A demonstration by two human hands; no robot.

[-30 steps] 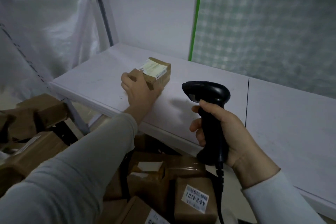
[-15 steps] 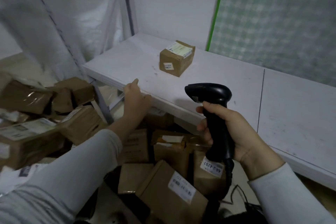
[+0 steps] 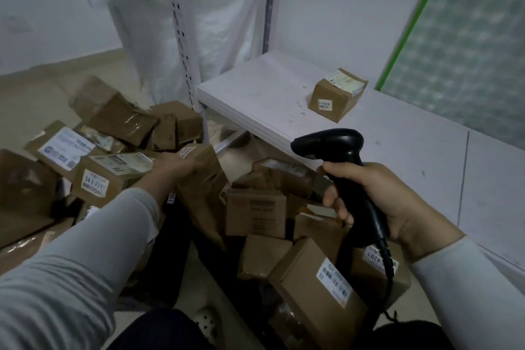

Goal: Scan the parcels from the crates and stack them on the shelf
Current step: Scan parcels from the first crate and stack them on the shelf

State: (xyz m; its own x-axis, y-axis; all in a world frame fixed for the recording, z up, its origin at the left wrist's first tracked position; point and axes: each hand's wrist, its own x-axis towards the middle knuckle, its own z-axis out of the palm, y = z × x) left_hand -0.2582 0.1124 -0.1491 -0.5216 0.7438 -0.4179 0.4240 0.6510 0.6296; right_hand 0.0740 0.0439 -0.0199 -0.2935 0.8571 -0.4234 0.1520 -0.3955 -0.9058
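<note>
In the head view, the person's left hand (image 3: 177,166) is stretched out over a heap of parcels (image 3: 255,213) on the floor. It rests on the top end of a tall brown parcel (image 3: 203,193) that leans tilted in the heap. Blur hides whether its fingers curl round that parcel or only lie on it, so the grip cannot be told. The right hand (image 3: 380,202) has its fingers wrapped round the handle of a black scanner (image 3: 335,148), held upright above the heap with its head pointing left. A coiled cable (image 3: 388,261) hangs from the base of the handle. Further up and to the right, 1 small parcel (image 3: 332,102) sits on the white shelf (image 3: 255,94), well apart from both hands. It has a pale label on top and a small white one on its near side. Left of the tall parcel lies a labelled box (image 3: 96,182) with a white number sticker. Both arms wear light grey sleeves (image 3: 85,250).
</note>
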